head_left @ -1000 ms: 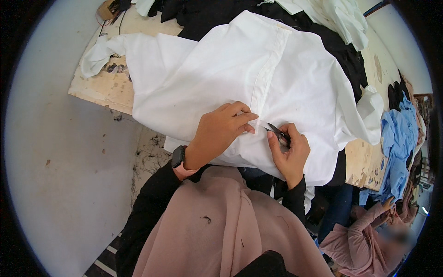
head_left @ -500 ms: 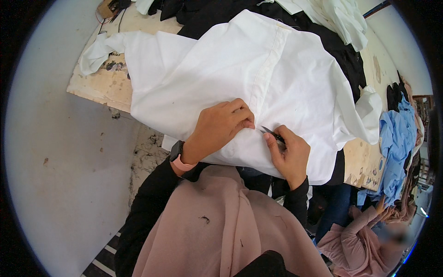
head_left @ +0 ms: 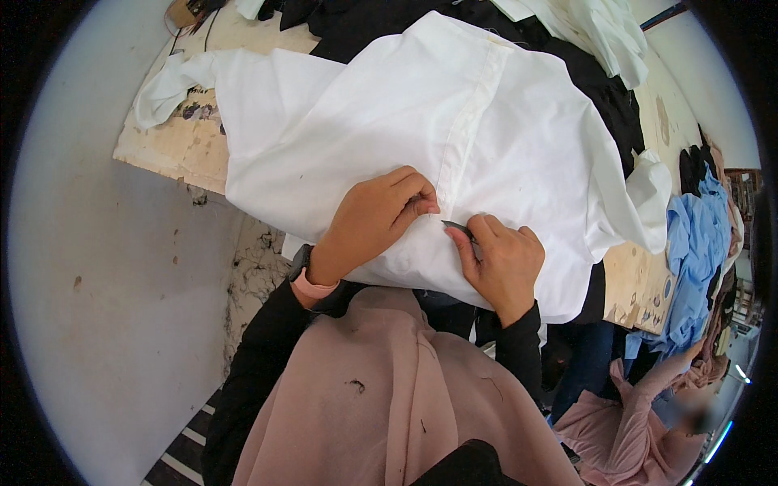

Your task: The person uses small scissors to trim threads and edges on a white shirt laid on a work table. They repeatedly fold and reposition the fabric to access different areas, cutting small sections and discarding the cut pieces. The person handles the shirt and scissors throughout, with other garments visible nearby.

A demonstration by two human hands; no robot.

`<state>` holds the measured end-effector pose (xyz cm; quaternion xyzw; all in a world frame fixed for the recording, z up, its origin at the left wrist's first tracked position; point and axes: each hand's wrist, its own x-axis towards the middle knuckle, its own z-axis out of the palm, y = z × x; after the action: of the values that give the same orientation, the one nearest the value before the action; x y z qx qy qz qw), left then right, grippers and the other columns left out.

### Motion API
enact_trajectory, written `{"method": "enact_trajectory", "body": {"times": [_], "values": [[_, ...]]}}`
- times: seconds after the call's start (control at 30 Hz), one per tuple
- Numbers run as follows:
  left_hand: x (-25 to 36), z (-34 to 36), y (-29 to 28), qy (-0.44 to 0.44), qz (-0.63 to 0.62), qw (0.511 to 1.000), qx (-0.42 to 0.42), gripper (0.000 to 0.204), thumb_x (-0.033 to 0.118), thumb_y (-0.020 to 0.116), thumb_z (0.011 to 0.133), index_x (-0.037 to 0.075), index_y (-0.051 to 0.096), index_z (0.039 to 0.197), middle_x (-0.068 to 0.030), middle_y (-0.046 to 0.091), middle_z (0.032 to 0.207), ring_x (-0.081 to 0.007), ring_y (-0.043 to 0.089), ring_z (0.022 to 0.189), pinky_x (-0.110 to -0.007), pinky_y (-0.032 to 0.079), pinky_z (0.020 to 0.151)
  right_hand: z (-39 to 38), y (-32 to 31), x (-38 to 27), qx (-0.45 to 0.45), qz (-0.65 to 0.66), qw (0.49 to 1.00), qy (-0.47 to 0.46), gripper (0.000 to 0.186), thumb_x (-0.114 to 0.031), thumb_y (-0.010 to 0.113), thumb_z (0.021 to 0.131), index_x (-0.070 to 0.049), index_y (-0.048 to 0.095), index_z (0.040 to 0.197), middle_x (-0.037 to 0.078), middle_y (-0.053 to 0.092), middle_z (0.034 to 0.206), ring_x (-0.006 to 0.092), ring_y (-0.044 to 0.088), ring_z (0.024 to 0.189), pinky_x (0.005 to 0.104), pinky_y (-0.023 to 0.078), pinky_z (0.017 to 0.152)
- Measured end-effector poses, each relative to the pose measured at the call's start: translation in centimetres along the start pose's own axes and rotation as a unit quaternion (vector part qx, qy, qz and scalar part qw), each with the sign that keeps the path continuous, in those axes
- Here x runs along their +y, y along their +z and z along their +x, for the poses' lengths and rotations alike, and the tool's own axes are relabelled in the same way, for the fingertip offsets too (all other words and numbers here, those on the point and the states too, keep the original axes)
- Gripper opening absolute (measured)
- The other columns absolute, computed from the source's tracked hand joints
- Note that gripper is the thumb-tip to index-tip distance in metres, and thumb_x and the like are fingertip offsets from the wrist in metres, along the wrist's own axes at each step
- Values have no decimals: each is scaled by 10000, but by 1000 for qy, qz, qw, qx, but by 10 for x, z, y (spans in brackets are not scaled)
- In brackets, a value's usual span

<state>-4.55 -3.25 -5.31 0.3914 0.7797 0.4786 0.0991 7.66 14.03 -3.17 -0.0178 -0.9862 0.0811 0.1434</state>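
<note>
The right hand [head_left: 501, 261] sits just right of the frame's centre, fingers curled shut around a small dark metal cutting tool [head_left: 459, 230], probably thread snips, though only its pointed tip shows past the thumb. That tip points left and rests on the cloth. Just beside it, the left hand [head_left: 374, 219] lies palm-down with its fingers bent and closed, pinching a fold of the large white cotton shirt [head_left: 381, 121] close to its long stitched placket, which runs up toward the top of the frame. A dark watch with a pink strap [head_left: 306, 275] sits on the left wrist.

The shirt fills the middle of the picture, draped over the worn, pale wooden counter [head_left: 166, 146], one sleeve trailing to the upper left. Under and behind it lie black garments [head_left: 567, 73], with more white cloth [head_left: 600, 24] at the top right. A pile of light blue fabric [head_left: 689, 259] hangs at the right edge, and another person in pink sits at the lower right.

The risk here seems to be the blade tip: it lies so near the pinched fold and the left fingertips that a slip or too deep a bite could nick the fabric or the skin rather than a loose thread.
</note>
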Motion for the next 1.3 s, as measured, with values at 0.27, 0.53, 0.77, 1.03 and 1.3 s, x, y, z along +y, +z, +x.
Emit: {"method": "enact_trajectory", "body": {"times": [0.27,0.53,0.77,1.03,1.3], "values": [[-4,-4,-7,40,50,997,-52,131,146,690,912,37,632,954,-96,674,953,-287,648,782,-357,496,730,1,6,4,-8,49,999,12,301,-360,719,904,-120,605,762,33,596,661,251,511,506,347,348,535],[-6,-2,-4,2,9,999,-32,93,124,644,938,39,610,955,-102,677,856,-296,648,791,-375,486,726,9,5,-1,-4,54,998,-7,284,-374,712,902,-129,613,799,21,598,675,245,537,515,348,369,537],[-5,-2,-2,0,14,1000,-13,92,132,648,941,44,620,941,-106,680,852,-296,643,771,-373,486,713,9,9,-5,-10,28,999,-24,297,-387,705,901,-135,621,769,20,597,671,247,555,524,356,391,548],[6,-23,-9,-80,18,996,18,164,193,716,914,37,668,937,-84,676,840,-235,624,717,-339,485,681,-13,13,8,-32,409,902,133,337,-345,693,941,-47,605,812,79,529,616,208,477,530,312,396,548],[13,-20,1,-117,113,986,22,220,240,728,915,25,690,941,-82,656,852,-196,599,706,-338,478,676,-22,15,7,-22,428,893,139,340,-332,685,951,-28,597,824,85,507,613,194,464,538,304,397,540]]}}
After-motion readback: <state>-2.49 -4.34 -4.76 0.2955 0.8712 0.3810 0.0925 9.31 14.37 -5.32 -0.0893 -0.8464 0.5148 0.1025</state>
